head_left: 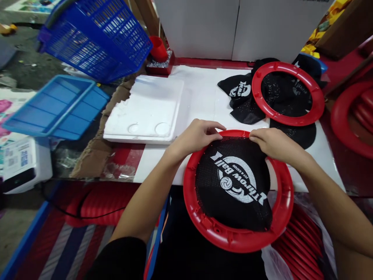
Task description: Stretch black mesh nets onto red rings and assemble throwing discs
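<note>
Left hand [201,136] and right hand [266,140] both pinched on far rim of red ring [239,245], over worktop's [201,87] near edge. Black printed mesh [233,179] inside, gap at right. Second ring [260,99] lies beyond on black fabric [246,112].

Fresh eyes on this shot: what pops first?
Likely the red ring at lower centre, white-lettered black mesh across most of its opening, left hand and right hand at its far rim. Then the second ring, on black pieces at upper right. Also the tilted blue basket, upper left.
</note>
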The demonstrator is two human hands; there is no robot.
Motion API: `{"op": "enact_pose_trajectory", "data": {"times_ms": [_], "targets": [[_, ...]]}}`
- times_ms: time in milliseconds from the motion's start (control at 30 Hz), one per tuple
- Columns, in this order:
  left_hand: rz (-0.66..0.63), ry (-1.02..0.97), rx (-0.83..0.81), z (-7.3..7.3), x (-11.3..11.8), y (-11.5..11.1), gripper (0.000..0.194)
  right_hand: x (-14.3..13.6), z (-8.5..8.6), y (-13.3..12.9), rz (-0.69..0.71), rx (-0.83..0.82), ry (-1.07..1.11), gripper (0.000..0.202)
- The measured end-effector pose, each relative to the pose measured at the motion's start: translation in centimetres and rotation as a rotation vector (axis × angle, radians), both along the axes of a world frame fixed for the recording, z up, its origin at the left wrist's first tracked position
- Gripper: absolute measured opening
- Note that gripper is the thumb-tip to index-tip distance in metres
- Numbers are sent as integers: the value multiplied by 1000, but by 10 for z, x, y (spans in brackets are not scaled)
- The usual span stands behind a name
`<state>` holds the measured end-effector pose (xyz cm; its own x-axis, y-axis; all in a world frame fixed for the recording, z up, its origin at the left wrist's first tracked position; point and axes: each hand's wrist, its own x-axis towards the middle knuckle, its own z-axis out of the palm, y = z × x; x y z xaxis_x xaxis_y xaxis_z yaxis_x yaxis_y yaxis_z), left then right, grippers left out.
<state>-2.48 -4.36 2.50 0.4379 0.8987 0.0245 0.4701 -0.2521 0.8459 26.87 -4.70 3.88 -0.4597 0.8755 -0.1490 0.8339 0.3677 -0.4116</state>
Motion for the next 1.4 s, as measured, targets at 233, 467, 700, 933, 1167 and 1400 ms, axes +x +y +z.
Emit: {"op": "enact_pose_trajectory", "data": {"times_ms": [233, 467, 700, 933, 1167, 1400], "targets": [[-51, 26, -19, 5, 0, -1, 20, -6, -5, -10, -63, 116, -85, 27], [-66, 82, 81, 6, 1, -3, 19, -2, 0, -25, -113, 110, -53, 29], [-253, 407, 434, 3, 6, -6, 30, 19, -9, -51, -110, 166, 91, 33], [-360, 288, 392, 6, 9, -2, 30, 20, -6, -67, -195, 131, 139, 26], [-352, 267, 391, 4, 43, 1, 22, 22, -23, -59, -266, 130, 359, 17], [-177, 33, 192, 1, 37, 5, 15, 12, -25, -55, -266, 197, 209, 22]]}}
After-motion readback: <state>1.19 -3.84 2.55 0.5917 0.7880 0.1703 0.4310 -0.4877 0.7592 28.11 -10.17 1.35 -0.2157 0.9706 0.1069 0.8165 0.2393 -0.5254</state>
